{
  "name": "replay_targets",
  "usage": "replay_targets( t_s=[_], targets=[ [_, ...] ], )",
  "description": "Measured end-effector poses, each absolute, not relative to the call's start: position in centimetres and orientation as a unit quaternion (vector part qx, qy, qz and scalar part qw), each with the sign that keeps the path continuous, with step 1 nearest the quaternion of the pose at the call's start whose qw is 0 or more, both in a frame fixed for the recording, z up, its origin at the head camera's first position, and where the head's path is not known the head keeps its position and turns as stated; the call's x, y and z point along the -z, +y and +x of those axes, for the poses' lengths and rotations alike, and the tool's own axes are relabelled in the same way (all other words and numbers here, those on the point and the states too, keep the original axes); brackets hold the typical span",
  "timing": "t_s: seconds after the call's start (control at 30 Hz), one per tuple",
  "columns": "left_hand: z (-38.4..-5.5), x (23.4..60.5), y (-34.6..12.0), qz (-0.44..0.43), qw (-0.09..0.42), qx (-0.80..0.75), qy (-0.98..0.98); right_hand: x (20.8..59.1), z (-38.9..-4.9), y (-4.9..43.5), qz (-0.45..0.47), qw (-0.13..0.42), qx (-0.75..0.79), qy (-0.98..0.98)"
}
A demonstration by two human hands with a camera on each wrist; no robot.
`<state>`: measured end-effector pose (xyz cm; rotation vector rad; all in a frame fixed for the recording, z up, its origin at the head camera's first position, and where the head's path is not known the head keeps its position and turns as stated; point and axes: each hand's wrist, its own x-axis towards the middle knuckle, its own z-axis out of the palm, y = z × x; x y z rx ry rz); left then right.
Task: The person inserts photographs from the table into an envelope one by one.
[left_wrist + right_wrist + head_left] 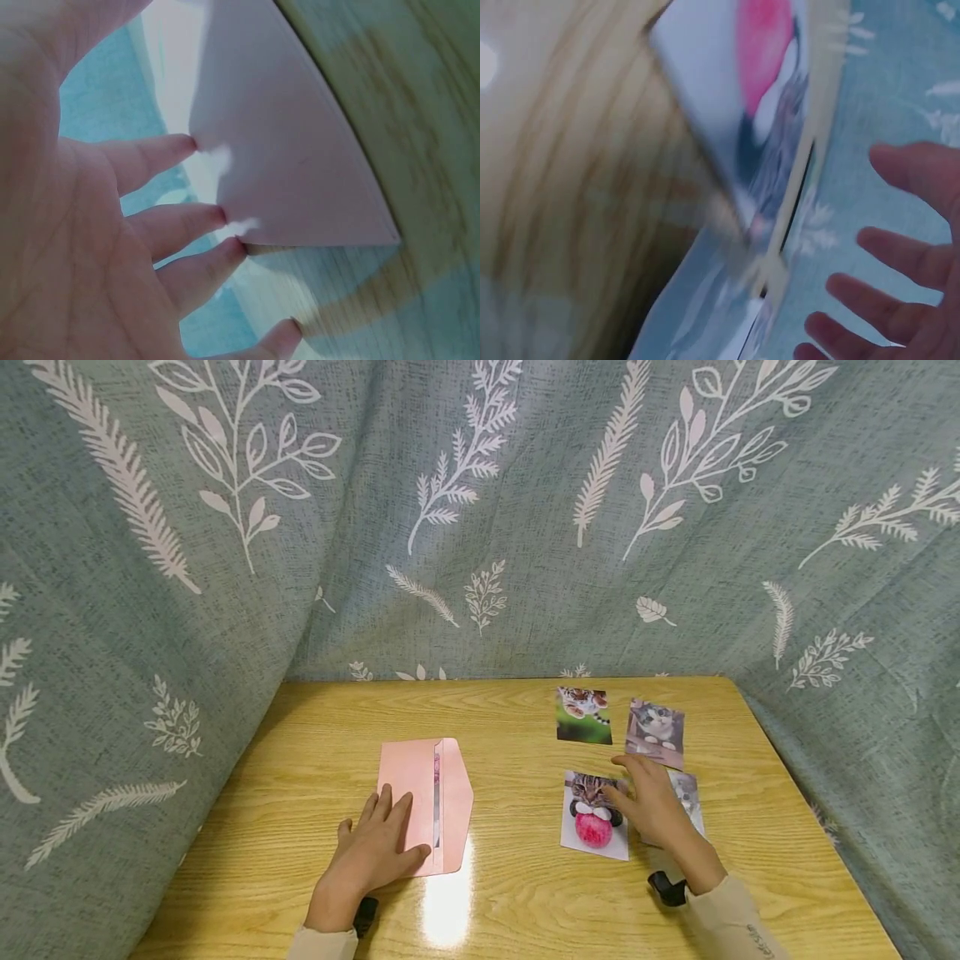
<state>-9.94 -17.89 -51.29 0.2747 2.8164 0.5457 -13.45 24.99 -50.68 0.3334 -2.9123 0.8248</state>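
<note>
Beige sleeves (723, 910) foremost, pink envelope (422, 783) left and tabby-cat photo (592, 827) right on the wooden table (513, 743).
Left hand (375, 852) rests on the envelope, fingers spread; right hand (658, 806) hangs over the photo's edge, fingers apart, holding nothing. Light, thin, probably slippery, the photo is best pinched by opposite edges.

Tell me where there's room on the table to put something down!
The table is bare between the pink envelope and the pink-ball picture, and from the envelope back to the curtain. Left of the left hand is free too. The right is crowded: four pictures cluster around the right hand.
</note>
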Motion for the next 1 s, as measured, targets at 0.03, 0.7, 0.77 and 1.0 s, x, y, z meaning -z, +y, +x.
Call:
replay_targets(
  t_s=[0.03, 0.7, 0.77, 1.0],
  targets=[
    [-9.9, 51.3, -17.9, 0.095, 0.129, -0.188, 0.969, 50.8, -13.4, 25.3, 0.106, 0.043, -0.261, -0.958],
    [-9.8, 51.5, -18.0, 0.091, 0.137, -0.19, 0.968, 52.6, -12.9, 27.0, 0.089, -0.008, -0.174, -0.981],
    [-9.9, 51.5, -18.0, 0.093, 0.136, -0.191, 0.968, 52.6, -12.9, 26.9, 0.089, -0.009, -0.17, -0.981],
    [-10.1, 51.7, -18.0, 0.093, 0.132, -0.189, 0.969, 52.5, -12.9, 26.8, 0.085, -0.005, -0.168, -0.982]
  ],
)
